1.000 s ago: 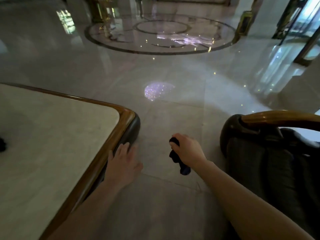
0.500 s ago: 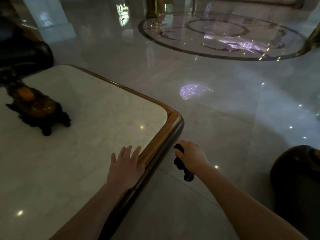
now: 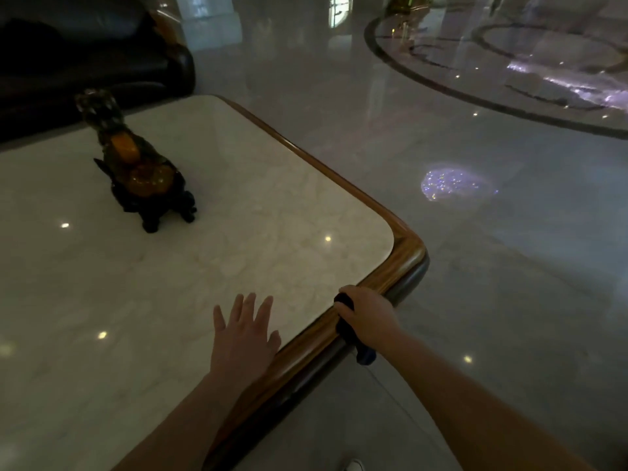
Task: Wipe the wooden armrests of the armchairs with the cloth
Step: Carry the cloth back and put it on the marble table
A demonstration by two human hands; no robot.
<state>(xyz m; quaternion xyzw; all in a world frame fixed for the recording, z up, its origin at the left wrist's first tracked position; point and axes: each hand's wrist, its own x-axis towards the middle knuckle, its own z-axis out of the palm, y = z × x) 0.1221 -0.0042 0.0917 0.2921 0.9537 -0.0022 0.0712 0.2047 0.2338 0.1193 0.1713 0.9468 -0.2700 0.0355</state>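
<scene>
Only one armchair point(image 3: 85, 56) shows, dark and leather-looking at the far upper left, beyond the marble-topped table point(image 3: 272, 212) and well apart from both hands; its wooden armrests cannot be made out in the gloom; the left hand point(image 3: 243, 334) is the nearer of the two, lying flat with fingers spread on the marble, holding nothing; the right hand point(image 3: 368, 312) is closed around the bunched dark cloth point(image 3: 346, 321), pressing it on the table's wooden rim point(image 3: 404, 253) near the corner.

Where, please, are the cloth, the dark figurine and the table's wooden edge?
cloth point(image 3: 345, 326), head view, the dark bunched part beside the fist.
figurine point(image 3: 149, 178), head view, its amber middle.
wooden edge point(image 3: 406, 248), head view, the rounded corner.
</scene>
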